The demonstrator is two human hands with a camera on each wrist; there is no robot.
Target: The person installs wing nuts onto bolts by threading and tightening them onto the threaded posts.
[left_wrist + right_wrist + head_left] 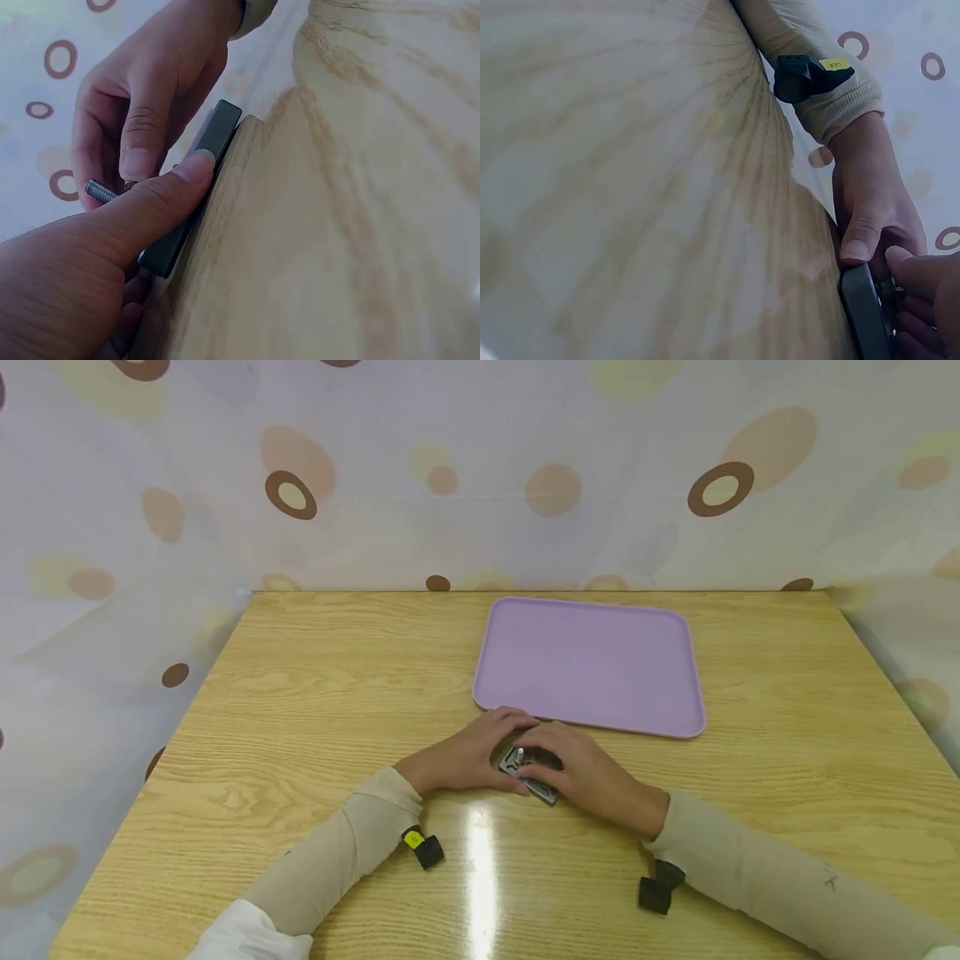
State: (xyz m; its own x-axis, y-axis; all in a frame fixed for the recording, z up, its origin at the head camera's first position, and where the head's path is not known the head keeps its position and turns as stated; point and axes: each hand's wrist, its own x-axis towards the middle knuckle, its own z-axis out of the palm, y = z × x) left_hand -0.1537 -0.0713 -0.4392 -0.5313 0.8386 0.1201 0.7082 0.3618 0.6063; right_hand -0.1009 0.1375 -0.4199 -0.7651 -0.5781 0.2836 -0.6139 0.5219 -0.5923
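Note:
A flat dark-grey metal plate lies on the table in front of both hands, a threaded bolt standing up from its face. My left hand grips the plate from the left; in the left wrist view its thumb presses on the plate's edge. Over the plate's right part is my right hand, its thumb and fingers curled. In the left wrist view they pinch a small metal fitting beside the bolt, mostly hidden by the thumb. The plate's middle is partly covered by fingers.
A purple tray lies just beyond the hands, its near rim close to the fingertips. The wooden table meets a spotted cloth backdrop at the back and sides. Black wrist cameras hang beneath the sleeves.

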